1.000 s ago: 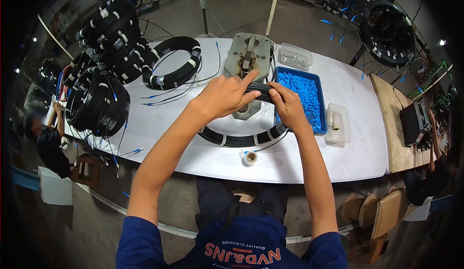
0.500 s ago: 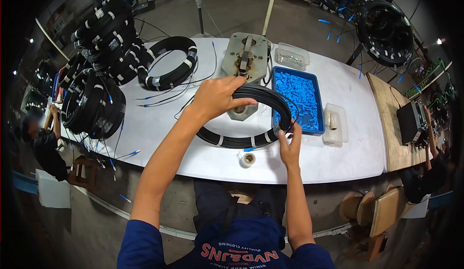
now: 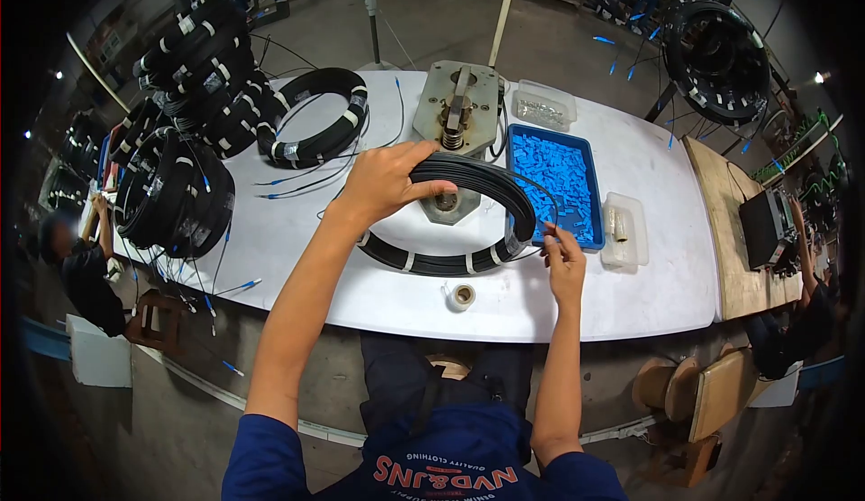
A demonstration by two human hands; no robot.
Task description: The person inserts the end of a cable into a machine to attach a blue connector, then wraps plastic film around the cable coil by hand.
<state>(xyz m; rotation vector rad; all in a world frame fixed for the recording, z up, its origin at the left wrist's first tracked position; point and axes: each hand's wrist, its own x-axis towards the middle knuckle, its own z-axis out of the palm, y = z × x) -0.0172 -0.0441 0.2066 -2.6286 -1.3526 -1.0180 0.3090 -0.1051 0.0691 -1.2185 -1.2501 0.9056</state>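
Observation:
A coil of black cable (image 3: pixel 439 263) with white tape bands is tilted up on the white table. My left hand (image 3: pixel 387 177) is closed around its upper left side, thumb over the inside. At the coil's right side my right hand (image 3: pixel 564 262) pinches a thin loose cable (image 3: pixel 551 196) that arcs off the coil; its tip is hard to make out. Behind the coil stands a metal press-like fixture (image 3: pixel 455 109), partly covered by it. A small tape roll (image 3: pixel 462 296) lies in front of the coil.
A blue tray (image 3: pixel 593 177) of small blue parts stands right of the coil. Clear plastic boxes (image 3: pixel 638 231) sit beside and behind it. Another coil (image 3: pixel 315 151) lies back left, near stacked coils (image 3: pixel 176 186). Other people work at both sides.
My right hand has moved off the coil's side, slightly right, drawing the loose cable outward. The coil has shifted a little left with my left hand. The blue connector below the coil no longer shows there.

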